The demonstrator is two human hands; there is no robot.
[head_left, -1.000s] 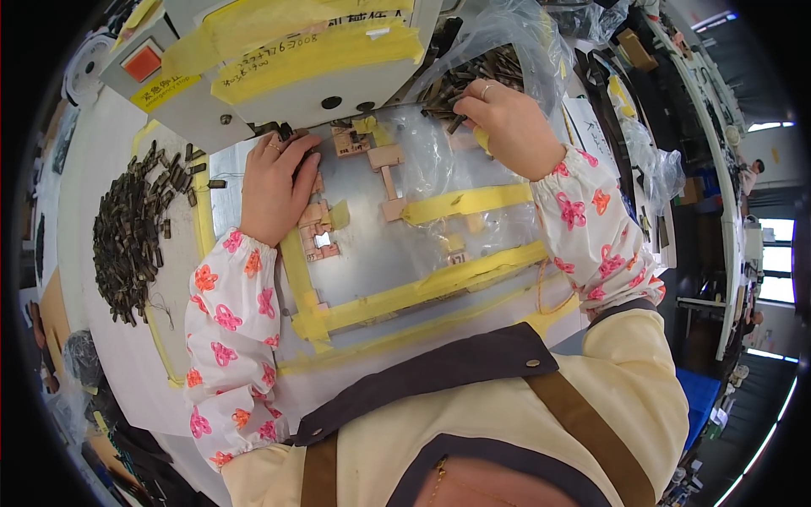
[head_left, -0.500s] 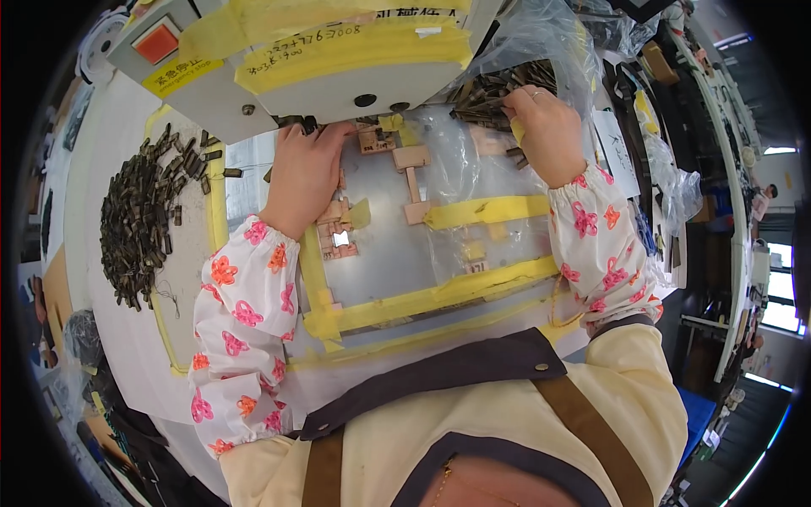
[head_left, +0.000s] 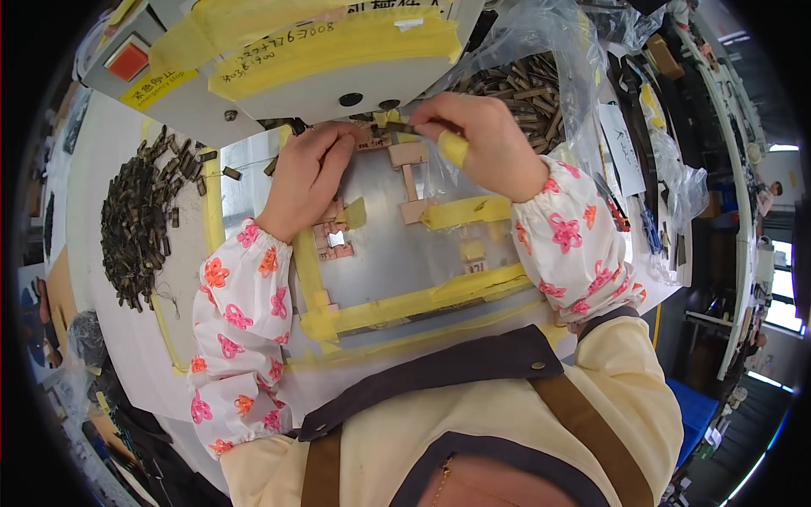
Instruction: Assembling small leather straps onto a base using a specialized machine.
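Observation:
A flat metal plate [head_left: 380, 253] lies under the machine, edged with yellow tape. My right hand [head_left: 486, 139], yellow tape round one finger, pinches a small dark strip [head_left: 399, 128] over the plate's far side. Beside it, my left hand [head_left: 314, 173] rests at the far left of the plate, fingers bent together. Its fingertips reach in beneath the machine head [head_left: 338, 76], next to a pinkish block [head_left: 372, 144], and what they hold, if anything, is hidden. More pinkish blocks [head_left: 410, 182] are fixed to the plate.
A heap of short dark pieces [head_left: 139, 224] lies on the left, with loose ones beside the plate. Longer dark strips [head_left: 532, 97] are piled at the far right next to clear plastic film [head_left: 574, 68]. A red button [head_left: 128, 59] sits on the machine.
My right hand has moved left from the strip pile to the middle of the plate's far side, carrying a dark strip. My left hand has stayed in nearly the same place.

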